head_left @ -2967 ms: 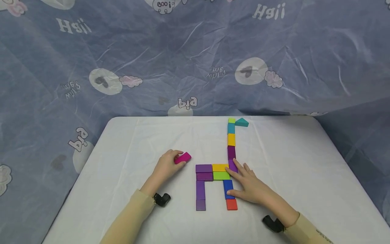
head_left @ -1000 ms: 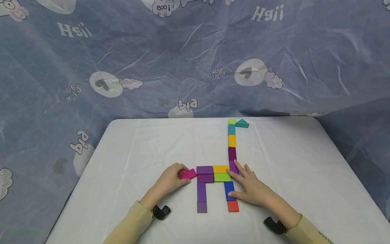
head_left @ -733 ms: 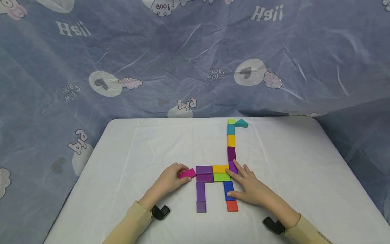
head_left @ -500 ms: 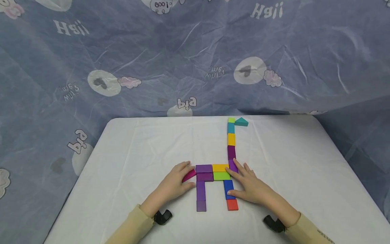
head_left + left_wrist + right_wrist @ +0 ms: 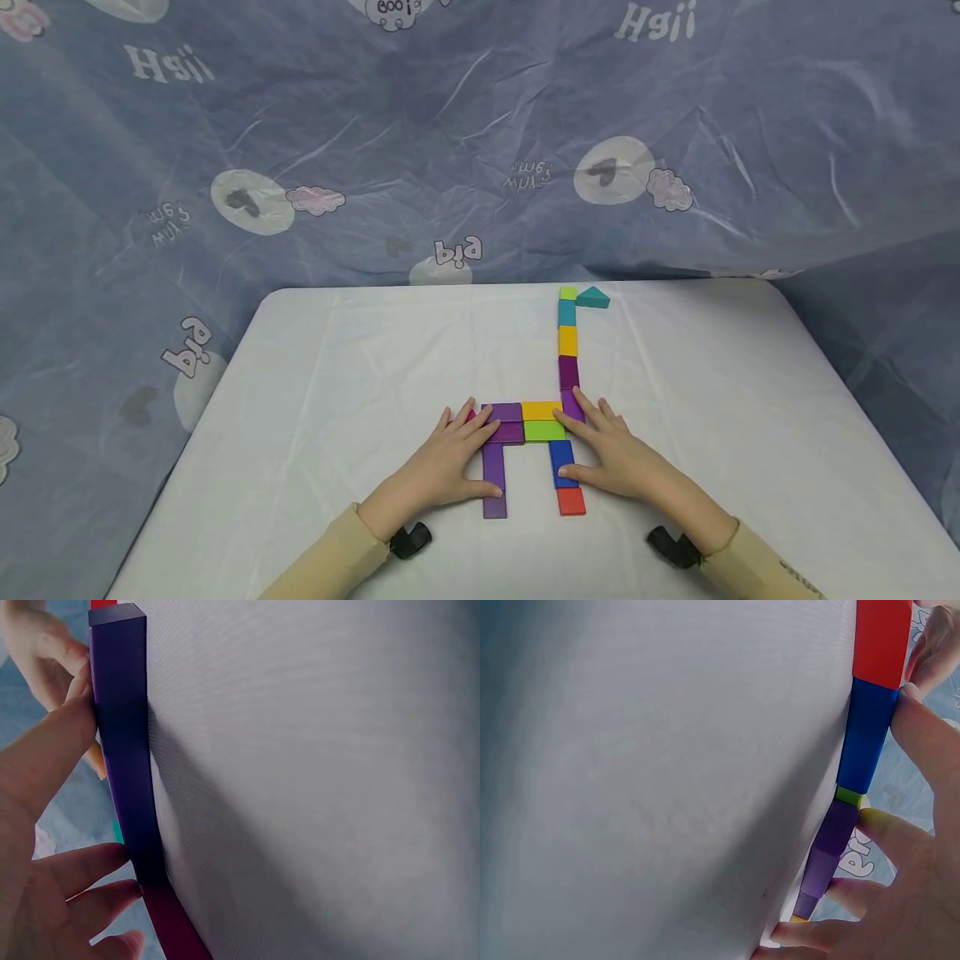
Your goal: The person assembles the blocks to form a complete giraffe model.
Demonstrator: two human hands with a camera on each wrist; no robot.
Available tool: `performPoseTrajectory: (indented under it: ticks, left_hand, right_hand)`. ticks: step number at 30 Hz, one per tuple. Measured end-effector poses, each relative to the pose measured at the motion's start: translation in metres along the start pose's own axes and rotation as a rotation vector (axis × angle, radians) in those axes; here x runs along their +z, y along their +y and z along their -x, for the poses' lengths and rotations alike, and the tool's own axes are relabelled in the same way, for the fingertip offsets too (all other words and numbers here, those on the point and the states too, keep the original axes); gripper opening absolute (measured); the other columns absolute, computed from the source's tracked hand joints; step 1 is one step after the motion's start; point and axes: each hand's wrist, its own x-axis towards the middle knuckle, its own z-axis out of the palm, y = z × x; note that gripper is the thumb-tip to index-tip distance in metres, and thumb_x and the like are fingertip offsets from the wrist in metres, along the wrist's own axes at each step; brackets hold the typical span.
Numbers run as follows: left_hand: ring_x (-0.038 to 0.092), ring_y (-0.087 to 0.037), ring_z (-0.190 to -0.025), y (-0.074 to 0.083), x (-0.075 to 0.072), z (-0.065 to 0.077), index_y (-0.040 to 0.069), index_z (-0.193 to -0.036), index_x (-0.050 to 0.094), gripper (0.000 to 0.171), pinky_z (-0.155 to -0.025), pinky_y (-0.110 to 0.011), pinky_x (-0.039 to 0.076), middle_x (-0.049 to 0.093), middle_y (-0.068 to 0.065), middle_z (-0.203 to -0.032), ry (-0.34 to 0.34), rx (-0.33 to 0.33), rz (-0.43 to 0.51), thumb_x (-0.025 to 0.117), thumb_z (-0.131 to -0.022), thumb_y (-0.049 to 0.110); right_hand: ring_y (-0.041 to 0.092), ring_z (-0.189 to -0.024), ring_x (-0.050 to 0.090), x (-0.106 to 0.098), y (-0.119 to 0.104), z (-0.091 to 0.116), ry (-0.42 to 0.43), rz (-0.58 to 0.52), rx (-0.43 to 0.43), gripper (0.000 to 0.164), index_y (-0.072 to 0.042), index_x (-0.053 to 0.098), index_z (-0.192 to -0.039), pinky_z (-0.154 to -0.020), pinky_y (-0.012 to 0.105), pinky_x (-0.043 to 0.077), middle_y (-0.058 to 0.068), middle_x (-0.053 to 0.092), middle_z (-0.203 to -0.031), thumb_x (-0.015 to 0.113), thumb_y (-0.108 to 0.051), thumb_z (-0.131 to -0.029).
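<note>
Flat coloured blocks lie edge to edge on the white table. My left hand (image 5: 442, 462) spreads over the left end of the figure. Its fingers rest on the purple block (image 5: 512, 412) and dark purple block (image 5: 513, 432), and its thumb lies on the purple leg (image 5: 493, 462). A magenta block (image 5: 178, 926) is mostly hidden under these fingers in the head view. My right hand (image 5: 626, 458) has spread fingers, with the thumb on the blue block (image 5: 562, 460). Its other fingertips touch the yellow block (image 5: 540, 411) and the violet block (image 5: 572, 406).
A column with dark purple, yellow (image 5: 567, 341), teal (image 5: 566, 312) and lime (image 5: 567, 293) blocks runs towards the far table edge. A teal triangle (image 5: 593, 298) sits right of its top. Below are a green block (image 5: 543, 431) and a red block (image 5: 571, 502). Patterned cloth (image 5: 375, 142) hangs behind.
My left hand brought the magenta block right and nearer to the purple blocks' left end, then loosened its pinch and spread over them. My right hand has stayed in place.
</note>
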Motion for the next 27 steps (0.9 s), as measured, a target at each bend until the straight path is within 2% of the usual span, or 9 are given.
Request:
performPoseTrajectory:
  ticks: [7,13,27]
  left_hand:
    - [0.016,-0.036,-0.152,0.0002,-0.0013,-0.0005,0.010,-0.151,0.040,0.092,-0.120,-0.061,0.016,0.030,-0.009,-0.161,-0.006,0.006,0.005,0.074,-0.080,0.058]
    - [0.013,-0.034,-0.153,0.0006,-0.0018,0.0012,0.012,-0.152,0.039,0.093,-0.122,-0.058,0.014,0.028,-0.007,-0.162,-0.029,-0.010,0.012,0.072,-0.080,0.060]
    - [0.012,-0.033,-0.153,0.0003,-0.0007,0.0014,0.012,-0.152,0.039,0.093,-0.122,-0.056,0.014,0.028,-0.007,-0.162,-0.012,-0.002,0.015,0.072,-0.080,0.061]
  right_hand:
    - [0.060,-0.142,0.018,-0.0001,-0.0002,0.0001,-0.009,-0.004,0.013,0.081,-0.021,0.046,-0.149,-0.107,0.075,0.024,0.019,0.018,-0.164,0.075,-0.053,-0.080]
    - [0.060,-0.142,0.017,0.0008,-0.0014,0.0008,-0.026,-0.012,0.020,0.081,-0.021,0.045,-0.149,-0.107,0.075,0.023,0.020,0.015,-0.164,0.074,-0.053,-0.081]
    - [0.060,-0.142,0.019,-0.0003,-0.0022,0.0016,-0.004,-0.001,0.015,0.081,-0.021,0.045,-0.149,-0.107,0.075,0.025,0.019,0.017,-0.164,0.075,-0.052,-0.080]
